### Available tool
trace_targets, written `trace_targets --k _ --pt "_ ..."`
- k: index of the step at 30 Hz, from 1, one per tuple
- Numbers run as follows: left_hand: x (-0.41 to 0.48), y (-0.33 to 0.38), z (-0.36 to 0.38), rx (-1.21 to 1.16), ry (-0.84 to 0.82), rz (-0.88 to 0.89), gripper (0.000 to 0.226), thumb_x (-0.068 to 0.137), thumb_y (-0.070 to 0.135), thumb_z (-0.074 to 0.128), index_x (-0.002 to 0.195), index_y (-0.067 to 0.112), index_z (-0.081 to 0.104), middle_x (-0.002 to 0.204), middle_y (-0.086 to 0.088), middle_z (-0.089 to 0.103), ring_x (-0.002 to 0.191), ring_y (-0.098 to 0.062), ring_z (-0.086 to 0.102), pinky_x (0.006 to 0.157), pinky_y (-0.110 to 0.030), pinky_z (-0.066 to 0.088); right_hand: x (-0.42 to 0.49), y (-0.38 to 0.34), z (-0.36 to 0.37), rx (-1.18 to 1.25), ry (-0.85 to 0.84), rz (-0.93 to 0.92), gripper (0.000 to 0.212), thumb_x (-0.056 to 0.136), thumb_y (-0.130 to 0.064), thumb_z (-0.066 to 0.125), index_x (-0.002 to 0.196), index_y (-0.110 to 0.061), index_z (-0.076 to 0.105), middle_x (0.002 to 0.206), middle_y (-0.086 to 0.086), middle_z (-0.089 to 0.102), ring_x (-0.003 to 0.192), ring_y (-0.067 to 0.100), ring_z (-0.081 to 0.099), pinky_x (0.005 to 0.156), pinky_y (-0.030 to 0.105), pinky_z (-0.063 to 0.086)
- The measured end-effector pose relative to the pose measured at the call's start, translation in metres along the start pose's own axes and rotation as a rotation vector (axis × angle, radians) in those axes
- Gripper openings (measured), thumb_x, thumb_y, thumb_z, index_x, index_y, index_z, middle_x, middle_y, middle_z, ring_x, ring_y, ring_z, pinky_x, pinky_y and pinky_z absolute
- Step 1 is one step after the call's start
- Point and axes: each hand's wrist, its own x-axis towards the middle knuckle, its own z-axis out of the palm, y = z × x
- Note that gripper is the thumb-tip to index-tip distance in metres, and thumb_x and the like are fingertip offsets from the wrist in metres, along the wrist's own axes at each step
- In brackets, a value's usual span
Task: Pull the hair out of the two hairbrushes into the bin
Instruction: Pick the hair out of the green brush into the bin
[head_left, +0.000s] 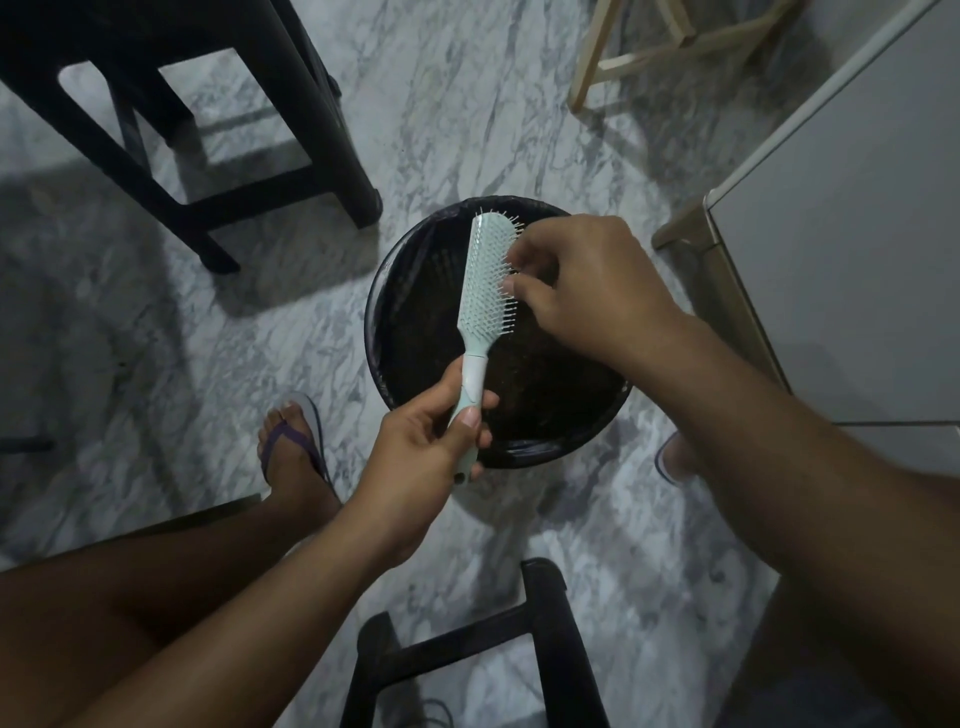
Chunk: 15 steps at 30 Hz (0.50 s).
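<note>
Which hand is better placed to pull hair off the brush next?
Right. The right hand is at the bristles of the brush, above the bin; the left hand grips the handle, steadying it.

Pale mint hairbrush (488, 270) held upright over the bin, bristles facing right, handle lowest, round black lined bin (395, 291) on marble floor, dark debris inside

Hairbrush (487, 273) handle mostly buried in left grip (426, 452); right forearm (753, 415) covers bin (375, 332) rim.
</note>
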Motion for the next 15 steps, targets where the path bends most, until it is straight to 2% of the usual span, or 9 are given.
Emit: trace_targets --k 2,3,5,7,9,11,13,15 --pt "-0.002 0.0 0.005 -0.095 0.005 -0.023 0.049 0.101 0.004 0.049 0.142 0.029 0.053 0.1 0.002 0.065 0.078 -0.015 0.052 0.061 -0.032 0.044 0.001 -0.002 0.0 0.035 0.025 -0.018 0.013 0.088 -0.029 0.071 0.094 -0.019 0.077 0.084 -0.006 0.075 0.077 0.009 0.066 0.08 0.035 0.057" --pt "-0.003 0.0 0.007 -0.137 0.012 -0.035 0.048 0.101 0.004 0.05 0.141 0.028 0.054 0.101 0.0 0.064 0.078 -0.015 0.052 0.061 -0.032 0.044 0.003 -0.005 -0.002 0.129 0.04 -0.005 0.011 0.09 -0.025 0.069 0.091 -0.017 0.077 0.082 -0.006 0.075 0.073 0.008 0.067 0.078 0.034 0.058" --pt "-0.001 0.0 0.007 -0.19 0.027 -0.065 0.046 0.101 0.005 0.05 0.141 0.026 0.055 0.104 -0.002 0.063 0.078 -0.014 0.053 0.062 -0.032 0.045 0.007 -0.011 -0.014 0.446 0.086 0.088 0.011 0.094 -0.02 0.066 0.087 -0.015 0.073 0.078 -0.005 0.076 0.062 0.008 0.066 0.065 0.028 0.059" --pt "0.002 0.001 0.005 -0.206 0.043 -0.075 0.045 0.1 0.006 0.05 0.14 0.027 0.056 0.108 -0.003 0.062 0.078 -0.013 0.054 0.063 -0.031 0.046 0.013 -0.012 -0.028 0.588 0.131 0.171 0.013 0.098 -0.02 0.062 0.087 -0.017 0.069 0.077 -0.004 0.076 0.051 0.005 0.055 0.051 0.024 0.049" --pt "0.002 0.002 0.003 -0.188 0.052 -0.059 0.045 0.101 0.007 0.05 0.141 0.027 0.056 0.109 -0.003 0.061 0.079 -0.013 0.053 0.064 -0.031 0.046 0.019 -0.006 -0.032 0.505 0.046 0.234 0.019 0.101 -0.021 0.054 0.091 -0.015 0.069 0.084 -0.001 0.077 0.049 0.002 0.054 0.051 0.027 0.051" --pt "0.002 0.003 0.003 -0.172 0.043 -0.046 0.046 0.101 0.007 0.05 0.141 0.027 0.055 0.109 -0.003 0.061 0.079 -0.013 0.053 0.064 -0.032 0.046 0.016 -0.003 -0.025 0.38 -0.131 0.265 0.033 0.103 -0.03 0.049 0.097 -0.007 0.071 0.09 0.004 0.077 0.056 0.012 0.064 0.056 0.037 0.061" --pt "0.002 0.003 0.004 -0.153 0.017 -0.038 0.047 0.101 0.007 0.05 0.142 0.028 0.055 0.108 -0.003 0.061 0.08 -0.014 0.052 0.064 -0.032 0.045 0.01 -0.002 -0.011 0.266 -0.279 0.246 0.052 0.096 -0.051 0.055 0.095 -0.002 0.072 0.083 0.012 0.074 0.064 0.027 0.071 0.059 0.045 0.063" --pt "0.001 0.002 0.005 -0.142 -0.019 -0.028 0.047 0.101 0.007 0.051 0.141 0.03 0.056 0.104 -0.002 0.062 0.08 -0.015 0.052 0.064 -0.033 0.044 0.007 -0.004 -0.002 0.272 -0.351 0.216 0.057 0.087 -0.055 0.067 0.093 0.001 0.073 0.07 0.015 0.064 0.061 0.028 0.068 0.054 0.037 0.063"
